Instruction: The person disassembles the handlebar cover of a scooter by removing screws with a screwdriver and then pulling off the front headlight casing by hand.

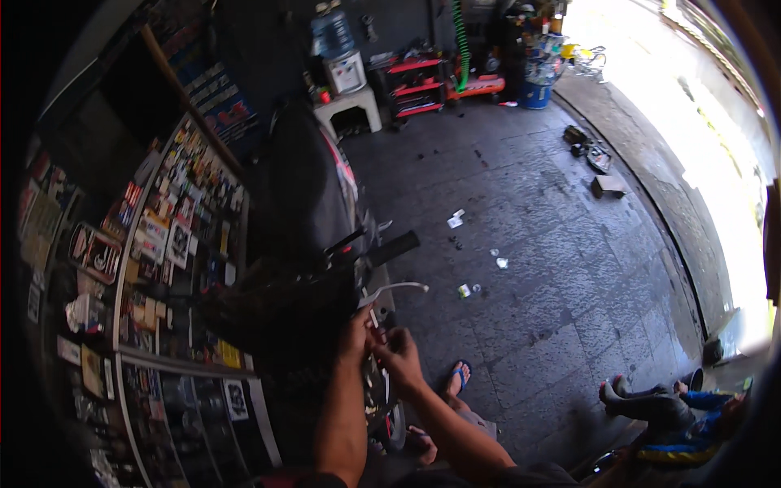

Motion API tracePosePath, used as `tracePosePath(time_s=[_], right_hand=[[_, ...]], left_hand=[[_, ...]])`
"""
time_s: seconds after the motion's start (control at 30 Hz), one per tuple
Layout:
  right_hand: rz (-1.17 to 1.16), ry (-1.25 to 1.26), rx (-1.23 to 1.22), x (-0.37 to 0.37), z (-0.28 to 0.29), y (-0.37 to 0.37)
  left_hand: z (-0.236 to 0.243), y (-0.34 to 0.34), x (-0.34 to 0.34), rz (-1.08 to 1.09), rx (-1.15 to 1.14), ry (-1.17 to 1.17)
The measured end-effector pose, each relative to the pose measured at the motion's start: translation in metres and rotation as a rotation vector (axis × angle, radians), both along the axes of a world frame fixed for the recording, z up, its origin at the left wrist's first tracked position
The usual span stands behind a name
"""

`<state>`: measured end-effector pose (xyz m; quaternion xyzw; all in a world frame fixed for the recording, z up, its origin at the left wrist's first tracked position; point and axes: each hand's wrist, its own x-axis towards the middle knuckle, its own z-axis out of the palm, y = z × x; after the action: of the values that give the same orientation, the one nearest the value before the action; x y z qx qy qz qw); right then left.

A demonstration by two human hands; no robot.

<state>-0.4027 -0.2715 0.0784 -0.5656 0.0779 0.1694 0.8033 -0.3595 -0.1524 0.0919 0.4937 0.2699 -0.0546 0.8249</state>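
A dark scooter (303, 187) stands at the left of centre, its black handlebar grip (394, 248) pointing right. Below the grip, a silver lever (407, 286) sticks out to the right. My left hand (356, 335) is closed at the lever's inner end, apparently gripping it or a thin pale piece beside it. My right hand (397, 350) is just right of and slightly below it, fingers bent around a small part that they mostly hide. My sandalled foot (458, 376) is on the floor below.
Glass display cases (175, 236) line the left. A water dispenser (346, 71), red tool cart (415, 85) and blue drum (537, 89) stand at the back. Loose parts (598, 159) and small wrappers (464, 290) lie on the tiled floor (553, 268). Another person (691, 419) sits low at right.
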Motion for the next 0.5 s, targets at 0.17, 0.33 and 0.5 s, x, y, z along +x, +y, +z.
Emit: tracePosePath(time_s=[0.17, 0.33, 0.5], right_hand=[[0.210, 0.307, 0.262, 0.008, 0.021, -0.023], [0.208, 0.193, 0.137, 0.000, -0.005, -0.010], [0.093, -0.002, -0.011, -0.003, 0.000, -0.002]], left_hand=[[-0.021, 0.004, 0.009, 0.032, -0.084, -0.049], [-0.019, 0.003, 0.006, 0.143, -0.248, -0.073], [-0.036, 0.010, 0.016, 0.176, -0.412, -0.327]])
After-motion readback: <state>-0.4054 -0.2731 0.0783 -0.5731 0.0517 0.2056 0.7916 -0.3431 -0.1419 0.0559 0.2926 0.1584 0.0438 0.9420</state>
